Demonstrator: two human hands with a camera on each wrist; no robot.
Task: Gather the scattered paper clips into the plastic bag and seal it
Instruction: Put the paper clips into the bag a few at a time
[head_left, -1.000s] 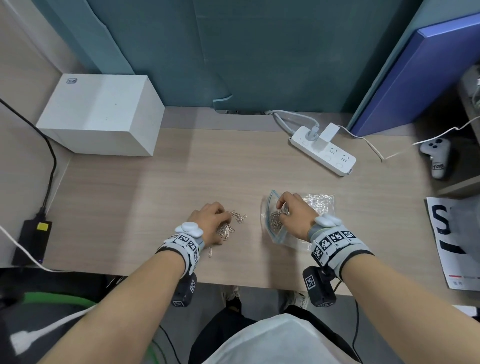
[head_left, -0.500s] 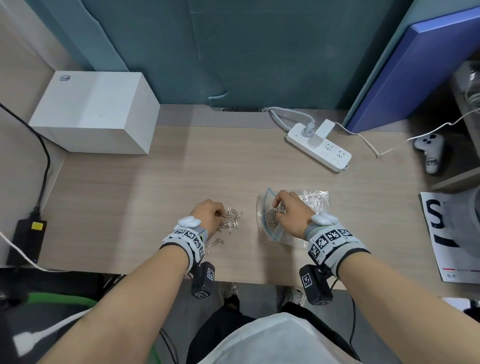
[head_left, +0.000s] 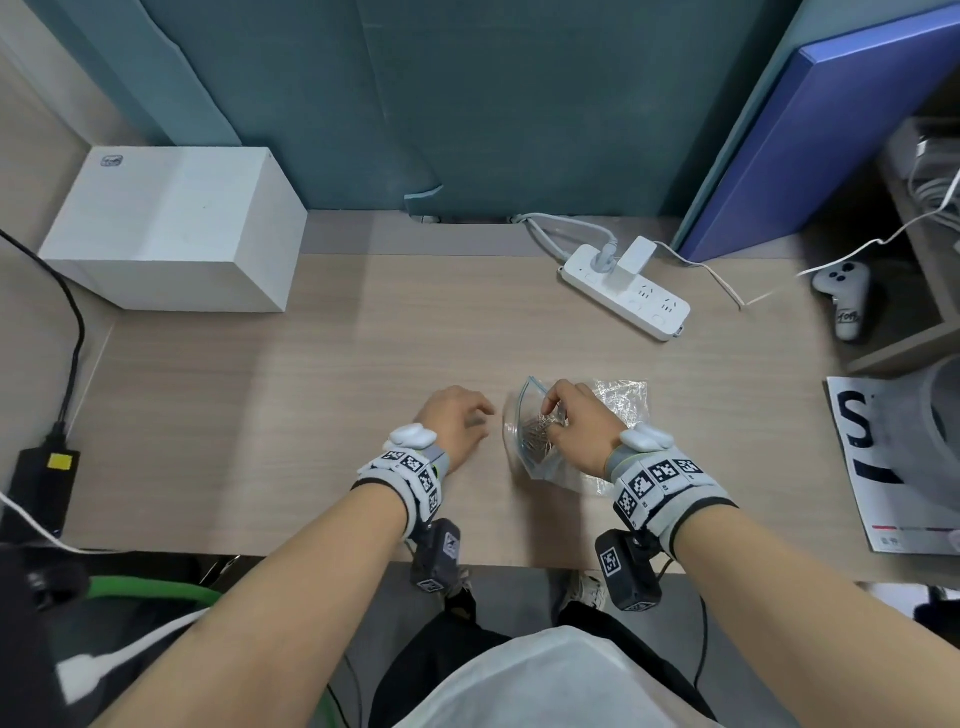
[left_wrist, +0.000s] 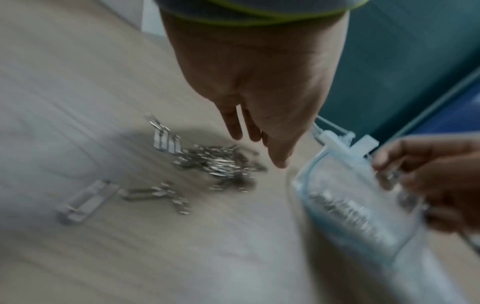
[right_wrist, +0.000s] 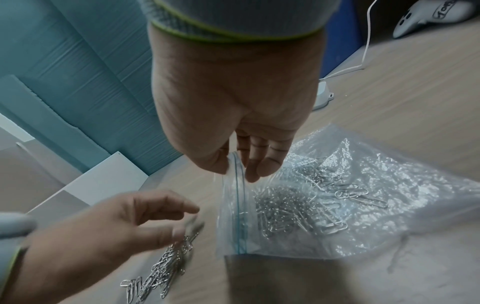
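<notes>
A clear zip plastic bag (head_left: 623, 402) lies on the wooden desk right of centre, with many silver paper clips (right_wrist: 285, 214) inside it. My right hand (head_left: 551, 410) pinches the upper lip of the bag's mouth (right_wrist: 235, 164) and holds it raised. A loose pile of paper clips (left_wrist: 218, 164) lies on the desk just left of the mouth, also seen as loose clips (right_wrist: 161, 267) in the right wrist view. My left hand (head_left: 480, 418) hovers over that pile with its fingers (left_wrist: 235, 127) extended, holding nothing. From the head view the hand hides the pile.
A white box (head_left: 171, 234) stands at the back left, a power strip (head_left: 628, 296) with cables at the back right. A black adapter (head_left: 41, 488) lies at the left edge, a printed sheet (head_left: 883, 467) at the right. The desk's front edge runs just behind my wrists.
My left hand has slid right with the loose clips toward the bag's mouth and now covers them in the head view. The right hand keeps its pinch on the bag.
</notes>
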